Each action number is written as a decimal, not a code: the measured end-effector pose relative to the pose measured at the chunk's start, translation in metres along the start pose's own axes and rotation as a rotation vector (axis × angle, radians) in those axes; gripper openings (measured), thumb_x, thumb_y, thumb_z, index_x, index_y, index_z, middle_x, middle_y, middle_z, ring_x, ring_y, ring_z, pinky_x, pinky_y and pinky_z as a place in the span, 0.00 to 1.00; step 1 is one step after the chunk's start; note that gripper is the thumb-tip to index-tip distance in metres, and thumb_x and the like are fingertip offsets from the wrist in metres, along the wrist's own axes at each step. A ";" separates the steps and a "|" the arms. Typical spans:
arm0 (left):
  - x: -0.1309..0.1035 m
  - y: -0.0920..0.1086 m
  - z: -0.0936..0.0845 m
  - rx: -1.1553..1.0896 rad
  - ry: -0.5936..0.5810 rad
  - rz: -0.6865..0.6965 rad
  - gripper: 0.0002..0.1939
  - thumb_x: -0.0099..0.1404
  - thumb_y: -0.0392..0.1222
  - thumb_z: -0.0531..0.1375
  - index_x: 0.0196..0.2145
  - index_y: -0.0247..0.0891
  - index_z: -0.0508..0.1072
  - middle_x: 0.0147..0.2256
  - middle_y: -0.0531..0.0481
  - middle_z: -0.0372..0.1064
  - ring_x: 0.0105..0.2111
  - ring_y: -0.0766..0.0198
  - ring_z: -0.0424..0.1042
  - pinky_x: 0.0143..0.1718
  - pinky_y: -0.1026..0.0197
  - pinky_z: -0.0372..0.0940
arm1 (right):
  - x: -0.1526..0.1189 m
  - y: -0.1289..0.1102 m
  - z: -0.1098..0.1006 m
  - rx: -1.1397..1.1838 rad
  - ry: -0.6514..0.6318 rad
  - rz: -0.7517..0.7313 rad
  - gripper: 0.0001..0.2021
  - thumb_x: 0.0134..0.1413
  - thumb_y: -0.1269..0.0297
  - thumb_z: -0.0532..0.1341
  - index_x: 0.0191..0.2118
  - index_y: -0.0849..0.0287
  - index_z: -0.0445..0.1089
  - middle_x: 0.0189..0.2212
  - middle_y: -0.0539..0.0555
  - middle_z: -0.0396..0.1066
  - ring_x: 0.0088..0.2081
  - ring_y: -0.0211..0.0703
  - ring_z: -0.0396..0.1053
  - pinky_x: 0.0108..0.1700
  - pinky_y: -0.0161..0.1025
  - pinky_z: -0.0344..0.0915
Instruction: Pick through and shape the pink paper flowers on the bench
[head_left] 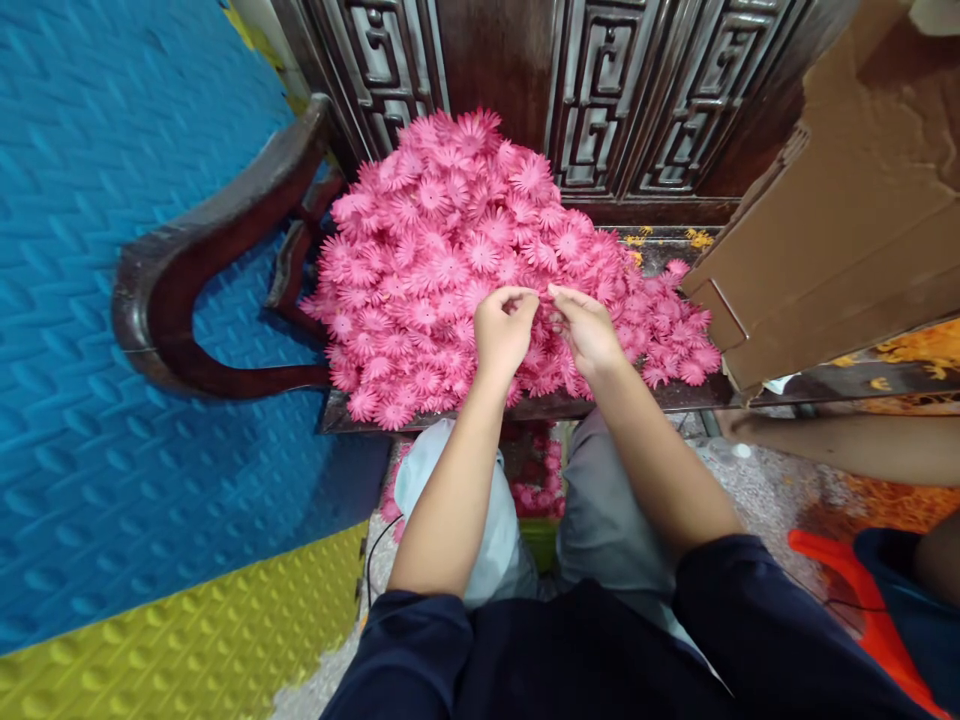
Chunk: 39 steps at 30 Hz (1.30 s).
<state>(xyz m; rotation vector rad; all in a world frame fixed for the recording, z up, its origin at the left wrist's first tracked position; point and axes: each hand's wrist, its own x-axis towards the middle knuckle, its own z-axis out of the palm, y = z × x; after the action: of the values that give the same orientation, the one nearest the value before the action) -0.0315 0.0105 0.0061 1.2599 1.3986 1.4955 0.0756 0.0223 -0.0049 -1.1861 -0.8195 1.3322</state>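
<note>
A large heap of pink artificial flowers (442, 260) covers the dark wooden bench (551, 405). In front of its middle, my left hand (506, 325) is closed, thumb against the fingers. Close to its right is my right hand (589, 325), with thumb and forefinger pinched together and the other fingers curled. The two fingertips face each other with a small gap. Whatever lies between the fingers is too small to name against the pink petals.
A curved wooden armrest (157, 290) stands at the left over blue mats (67, 300). A cardboard box (847, 200) is at the right, near orange pieces (926, 345). Another person's bare limb (832, 440) shows at the right. A red plastic edge (862, 610) is lower right.
</note>
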 end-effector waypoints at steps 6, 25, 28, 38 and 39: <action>-0.003 0.005 -0.001 0.070 0.029 0.011 0.02 0.51 0.33 0.59 0.23 0.37 0.71 0.22 0.56 0.64 0.24 0.70 0.62 0.30 0.66 0.59 | -0.003 -0.001 0.005 -0.003 0.009 0.009 0.12 0.39 0.59 0.66 0.33 0.58 0.74 0.27 0.45 0.72 0.22 0.27 0.60 0.28 0.30 0.58; 0.016 0.002 -0.034 0.147 0.341 0.132 0.08 0.62 0.44 0.54 0.29 0.38 0.65 0.28 0.53 0.62 0.30 0.67 0.63 0.35 0.65 0.60 | 0.016 -0.013 -0.010 -0.031 0.247 -0.182 0.08 0.40 0.60 0.63 0.26 0.59 0.69 0.24 0.47 0.69 0.28 0.34 0.65 0.35 0.34 0.62; 0.032 0.004 -0.051 0.359 0.459 0.203 0.08 0.63 0.45 0.54 0.31 0.38 0.67 0.30 0.51 0.65 0.32 0.65 0.64 0.38 0.62 0.60 | 0.026 -0.026 -0.006 0.021 0.241 -0.178 0.09 0.39 0.60 0.64 0.28 0.59 0.71 0.26 0.48 0.71 0.29 0.35 0.65 0.35 0.34 0.63; 0.064 0.004 -0.048 0.946 0.281 0.450 0.07 0.62 0.45 0.58 0.32 0.42 0.75 0.32 0.47 0.74 0.34 0.56 0.68 0.40 0.55 0.54 | 0.023 -0.050 0.016 -0.002 -0.030 -0.051 0.06 0.39 0.61 0.66 0.24 0.57 0.72 0.25 0.49 0.73 0.30 0.38 0.68 0.39 0.37 0.64; 0.063 0.003 -0.047 0.972 0.271 0.462 0.07 0.62 0.44 0.58 0.33 0.41 0.74 0.32 0.47 0.74 0.33 0.56 0.68 0.39 0.55 0.54 | 0.022 -0.048 0.013 -0.007 -0.025 -0.035 0.06 0.39 0.61 0.66 0.24 0.57 0.72 0.25 0.49 0.72 0.30 0.38 0.68 0.39 0.37 0.64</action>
<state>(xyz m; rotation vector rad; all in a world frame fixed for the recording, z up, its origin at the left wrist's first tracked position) -0.0924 0.0566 0.0235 2.1283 2.2695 1.3072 0.0794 0.0523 0.0397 -1.1573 -0.8602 1.3188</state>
